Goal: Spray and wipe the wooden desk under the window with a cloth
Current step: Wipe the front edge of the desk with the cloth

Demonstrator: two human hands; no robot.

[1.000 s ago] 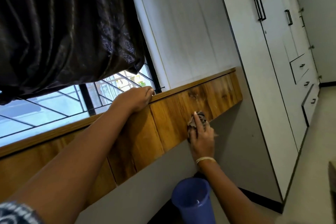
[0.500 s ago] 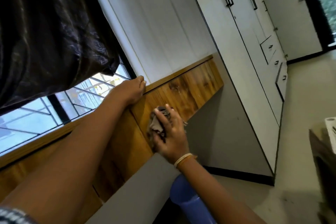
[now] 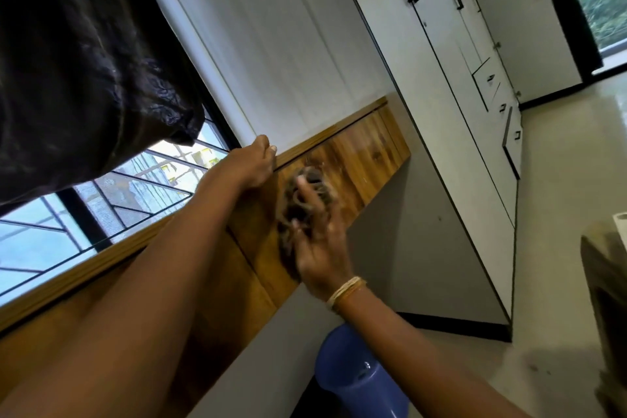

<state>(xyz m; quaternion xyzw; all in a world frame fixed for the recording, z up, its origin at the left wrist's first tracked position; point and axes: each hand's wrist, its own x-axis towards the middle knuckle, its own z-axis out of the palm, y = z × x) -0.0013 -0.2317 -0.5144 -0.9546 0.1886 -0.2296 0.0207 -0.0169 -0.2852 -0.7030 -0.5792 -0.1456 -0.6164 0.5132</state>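
The wooden desk's front panel (image 3: 366,149) runs under the window, its top edge a thin wooden lip. My left hand (image 3: 249,164) rests on that lip, fingers curled over the edge. My right hand (image 3: 317,237) presses a crumpled brownish cloth (image 3: 305,190) against the wooden panel; the cloth and hand are motion-blurred, and the fingers spread over the cloth. No spray bottle is in sight.
A dark curtain (image 3: 84,61) hangs over the barred window (image 3: 135,187) at left. A blue plastic vessel (image 3: 359,377) stands below my right forearm. White wardrobes (image 3: 458,95) with black handles line the wall at right, above pale floor. A brown object (image 3: 607,282) sits at the right edge.
My right hand has slid the cloth leftward along the wooden panel, closer to my left hand. The view has swung, showing more of the floor and wardrobes. The left hand stays on the lip.
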